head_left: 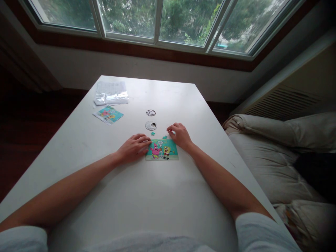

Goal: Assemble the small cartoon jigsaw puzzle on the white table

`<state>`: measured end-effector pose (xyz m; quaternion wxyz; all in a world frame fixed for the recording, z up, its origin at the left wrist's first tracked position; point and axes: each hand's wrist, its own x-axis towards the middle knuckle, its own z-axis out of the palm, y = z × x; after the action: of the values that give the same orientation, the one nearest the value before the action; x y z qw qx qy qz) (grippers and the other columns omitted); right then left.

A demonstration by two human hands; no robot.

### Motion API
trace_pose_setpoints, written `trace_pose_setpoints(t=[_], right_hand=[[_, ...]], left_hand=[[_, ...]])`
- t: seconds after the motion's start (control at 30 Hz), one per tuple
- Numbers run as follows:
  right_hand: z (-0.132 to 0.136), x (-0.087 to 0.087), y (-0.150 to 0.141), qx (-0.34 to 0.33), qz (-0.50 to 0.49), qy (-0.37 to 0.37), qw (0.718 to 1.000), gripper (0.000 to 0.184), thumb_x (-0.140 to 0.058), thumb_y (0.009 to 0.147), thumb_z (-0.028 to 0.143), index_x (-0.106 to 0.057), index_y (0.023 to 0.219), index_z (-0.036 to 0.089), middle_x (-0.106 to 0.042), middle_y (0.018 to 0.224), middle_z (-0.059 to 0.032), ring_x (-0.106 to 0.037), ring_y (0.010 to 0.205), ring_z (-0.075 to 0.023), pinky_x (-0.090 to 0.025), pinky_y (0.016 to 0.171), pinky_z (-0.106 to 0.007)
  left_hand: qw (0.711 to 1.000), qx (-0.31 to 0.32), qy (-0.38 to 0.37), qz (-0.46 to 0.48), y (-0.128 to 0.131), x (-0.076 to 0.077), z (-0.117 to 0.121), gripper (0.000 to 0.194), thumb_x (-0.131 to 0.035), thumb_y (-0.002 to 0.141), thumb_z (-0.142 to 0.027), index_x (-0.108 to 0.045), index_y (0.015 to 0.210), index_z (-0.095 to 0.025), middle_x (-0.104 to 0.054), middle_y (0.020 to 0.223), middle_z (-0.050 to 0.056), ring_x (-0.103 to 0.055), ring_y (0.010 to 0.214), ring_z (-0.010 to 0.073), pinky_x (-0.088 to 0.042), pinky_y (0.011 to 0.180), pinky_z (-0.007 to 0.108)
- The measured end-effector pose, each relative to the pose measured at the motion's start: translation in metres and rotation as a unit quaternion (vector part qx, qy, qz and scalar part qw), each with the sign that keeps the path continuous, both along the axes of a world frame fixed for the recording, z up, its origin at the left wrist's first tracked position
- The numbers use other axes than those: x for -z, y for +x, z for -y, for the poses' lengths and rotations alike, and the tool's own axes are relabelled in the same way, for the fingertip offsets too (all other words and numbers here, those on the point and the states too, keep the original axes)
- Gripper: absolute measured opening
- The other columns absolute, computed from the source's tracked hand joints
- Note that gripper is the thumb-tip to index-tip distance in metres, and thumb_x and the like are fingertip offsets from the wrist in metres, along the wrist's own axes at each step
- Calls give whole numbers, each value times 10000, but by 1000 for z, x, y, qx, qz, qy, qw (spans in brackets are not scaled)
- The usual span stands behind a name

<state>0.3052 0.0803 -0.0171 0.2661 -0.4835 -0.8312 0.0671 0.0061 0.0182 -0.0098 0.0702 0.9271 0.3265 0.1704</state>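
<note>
A small cartoon jigsaw puzzle (162, 149) lies flat on the white table (147, 196). My left hand (134, 147) rests at its left edge, fingers curled, fingertips touching the puzzle. My right hand (180, 134) sits at the puzzle's upper right corner, fingers bent in a pinch close to a loose teal piece (165, 137). I cannot make out whether it holds anything. A second loose teal piece (152, 133) lies just beyond the puzzle's top edge.
Farther back on the table are a round hole (151, 112), a round cap (151, 125), a printed picture card (108, 114) and a clear plastic bag (111, 95). A cushioned seat (273, 157) stands to the right. Windows run along the far wall.
</note>
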Motion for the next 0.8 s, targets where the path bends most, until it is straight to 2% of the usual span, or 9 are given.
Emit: trace_pose_setpoints(t=[0.07, 0.3, 0.6, 0.8], right_hand=[[-4, 0, 8, 8, -1, -10, 1000, 117, -621, 934, 188, -733, 953, 211, -667, 968, -78, -547, 956, -243, -427, 899, -390], [-1, -7, 10, -85, 37, -42, 995, 124, -681, 925, 273, -764, 1011, 240, -667, 995, -75, -537, 964, -237, -416, 903, -373], [3, -6, -1, -48, 93, -9, 994, 93, -627, 960, 213, -721, 956, 214, -665, 1007, -89, -525, 994, -256, -397, 872, -384], [3, -5, -4, -39, 100, -21, 994, 47, -630, 943, 192, -675, 951, 199, -645, 1028, -95, -526, 996, -253, -385, 868, -376]], left_hand=[[1000, -5, 4, 4, -1, 1, 0, 381, -521, 1011, -296, -621, 1370, -217, -645, 1371, 79, -514, 1313, 276, -443, 1111, 457], [999, -9, 2, 39, -1, -1, 0, 337, -525, 1002, -267, -665, 1308, -236, -678, 1331, 67, -541, 1298, 261, -464, 1090, 456], [990, -95, -1, 106, -6, 1, -5, 265, -506, 1001, -249, -732, 1138, -224, -724, 1206, 56, -597, 1171, 240, -496, 1045, 452], [987, -109, -11, 117, -6, -1, -5, 251, -522, 985, -234, -742, 1106, -223, -733, 1175, 57, -602, 1143, 239, -505, 1024, 446]])
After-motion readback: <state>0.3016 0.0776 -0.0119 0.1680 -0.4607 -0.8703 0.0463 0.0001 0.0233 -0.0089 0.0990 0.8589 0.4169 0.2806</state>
